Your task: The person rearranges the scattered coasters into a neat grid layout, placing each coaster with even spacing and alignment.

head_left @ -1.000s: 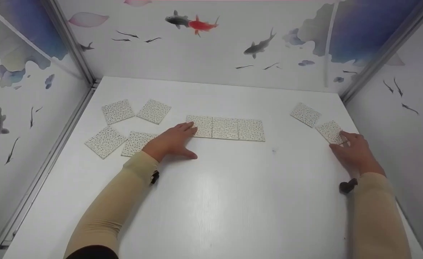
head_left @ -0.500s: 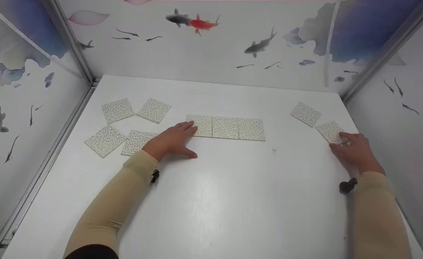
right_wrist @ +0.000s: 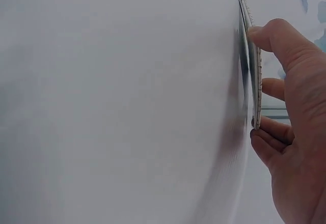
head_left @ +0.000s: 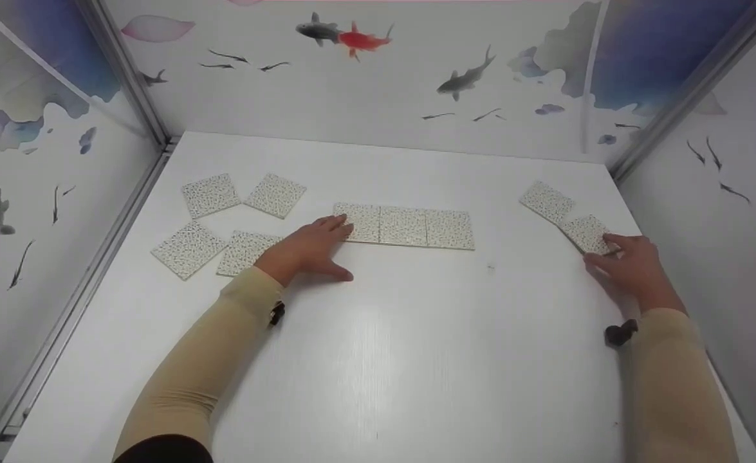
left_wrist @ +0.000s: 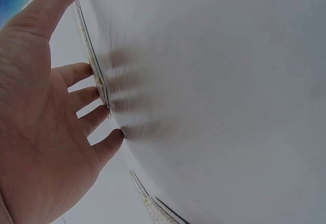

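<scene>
A row of 3 square speckled tiles (head_left: 403,226) lies edge to edge in the middle of the white table. My left hand (head_left: 307,247) rests its fingertips on the leftmost tile (head_left: 363,218) of that row, fingers extended and thumb spread on the near side. At the right, my right hand (head_left: 638,270) pinches a speckled tile (head_left: 585,231) by its near right edge. The right wrist view has this tile (right_wrist: 256,76) edge-on, tilted, with a gap between it and the tabletop. Its far corner meets or overlaps another speckled tile (head_left: 547,200).
Several loose speckled tiles (head_left: 212,195) lie askew on the table's left side, one partly behind my left hand. Printed walls (head_left: 384,90) with metal corner posts (head_left: 127,71) enclose the table's back and sides. A small mark (head_left: 491,266) shows on the tabletop.
The tile in my right hand has risen slightly at its near side and shifted a little left, towards the tile behind it. My left hand has stayed in place.
</scene>
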`<state>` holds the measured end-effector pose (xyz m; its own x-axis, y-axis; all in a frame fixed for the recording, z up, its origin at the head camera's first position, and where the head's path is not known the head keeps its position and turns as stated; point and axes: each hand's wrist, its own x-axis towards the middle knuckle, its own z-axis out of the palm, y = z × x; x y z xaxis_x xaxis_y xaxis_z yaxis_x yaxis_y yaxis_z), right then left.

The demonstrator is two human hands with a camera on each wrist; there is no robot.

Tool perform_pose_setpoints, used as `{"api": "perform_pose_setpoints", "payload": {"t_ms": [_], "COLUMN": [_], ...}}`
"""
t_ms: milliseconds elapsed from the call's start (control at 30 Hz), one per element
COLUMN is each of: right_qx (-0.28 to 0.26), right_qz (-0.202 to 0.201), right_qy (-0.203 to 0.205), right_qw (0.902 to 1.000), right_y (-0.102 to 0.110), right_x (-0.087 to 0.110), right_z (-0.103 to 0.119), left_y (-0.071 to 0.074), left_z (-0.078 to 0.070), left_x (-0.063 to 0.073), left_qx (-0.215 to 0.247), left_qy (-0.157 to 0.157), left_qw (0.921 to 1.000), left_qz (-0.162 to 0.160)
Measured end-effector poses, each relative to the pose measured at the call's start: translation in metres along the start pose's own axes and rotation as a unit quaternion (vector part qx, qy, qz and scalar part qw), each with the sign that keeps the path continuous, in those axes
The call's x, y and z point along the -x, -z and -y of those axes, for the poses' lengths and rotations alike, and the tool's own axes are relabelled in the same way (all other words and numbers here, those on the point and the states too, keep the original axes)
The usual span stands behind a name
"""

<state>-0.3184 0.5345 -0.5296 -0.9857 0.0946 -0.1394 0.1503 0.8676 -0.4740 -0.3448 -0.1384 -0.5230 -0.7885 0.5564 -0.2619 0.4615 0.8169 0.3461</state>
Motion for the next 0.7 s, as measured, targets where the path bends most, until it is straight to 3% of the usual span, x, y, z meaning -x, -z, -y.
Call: {"api": "perform_pose_setpoints", "payload": {"t_ms": [233,467,700], "right_qx": [-0.009,-0.026,-0.044], "right_qz": [-0.013,-0.039,-0.031], "right_qy": [0.021,0.08,0.114], "right_qw": [0.9996,0.9956,0.9921], "right_y": [-0.004,-0.014,-0.019], "right_x": [0.001,0.0,0.004], "right_z": [0.004,0.017,0.038], "left_y": [0.002,0.003,0.0], "left_z": [-0.001,0.0,-0.001], "left_x": [0.001,0.003,0.001], "left_qx": [0.005,0.001,-0.001], "left_qy": [-0.003,-0.004,-0.004], "left_qw": [1.0,1.0,0.9999], "left_qz": [0.001,-0.008,-0.01]}}
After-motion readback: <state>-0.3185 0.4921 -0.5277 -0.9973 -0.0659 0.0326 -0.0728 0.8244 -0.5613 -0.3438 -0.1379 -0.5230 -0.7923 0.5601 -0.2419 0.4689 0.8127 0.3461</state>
